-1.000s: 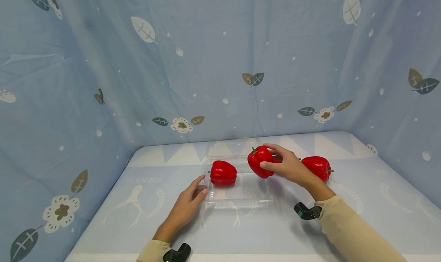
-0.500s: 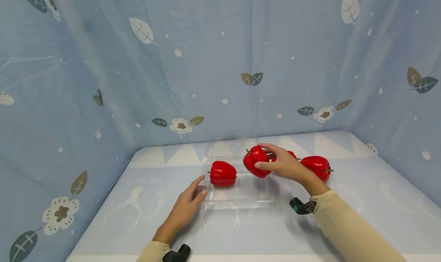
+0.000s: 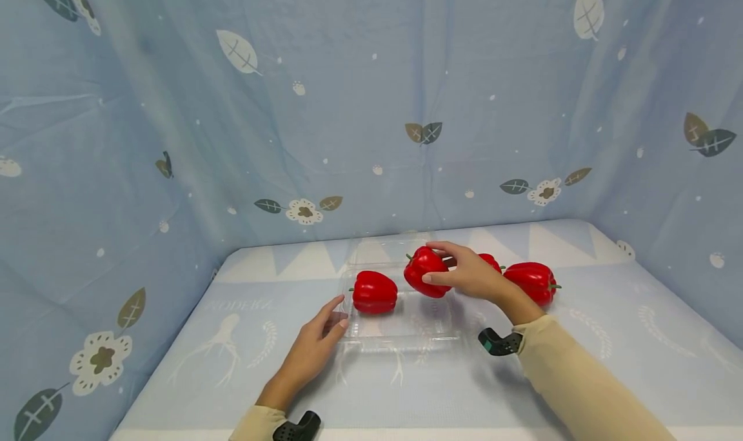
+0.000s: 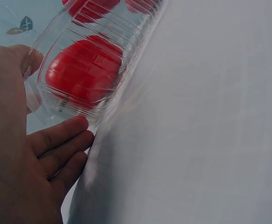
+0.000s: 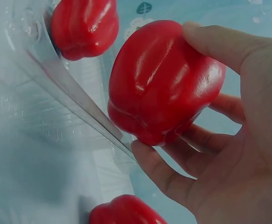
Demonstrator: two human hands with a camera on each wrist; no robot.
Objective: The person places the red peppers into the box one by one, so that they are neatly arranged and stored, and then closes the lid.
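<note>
My right hand (image 3: 473,274) holds a red bell pepper (image 3: 425,273) over the right half of a clear plastic container (image 3: 406,334). In the right wrist view its thumb lies on top of this pepper (image 5: 163,84) and the fingers curl underneath. Another bell pepper (image 3: 374,293) lies in the container's left half, stem pointing left. My left hand (image 3: 310,347) rests at the container's left side, fingers extended. The left wrist view shows its fingertips right at the ribbed plastic wall (image 4: 91,109), with the lying pepper (image 4: 84,70) seen through it.
To the right of the container lie two more bell peppers, one (image 3: 490,260) partly hidden behind my right hand and one (image 3: 531,281) with its stem toward the right. The container's clear lid (image 3: 391,246) stands open toward the back. Patterned blue cloth (image 3: 371,106) encloses the table.
My right hand has carried its bell pepper a short way left over the container, uncovering more of a pepper behind the hand. The left hand stays in place.
</note>
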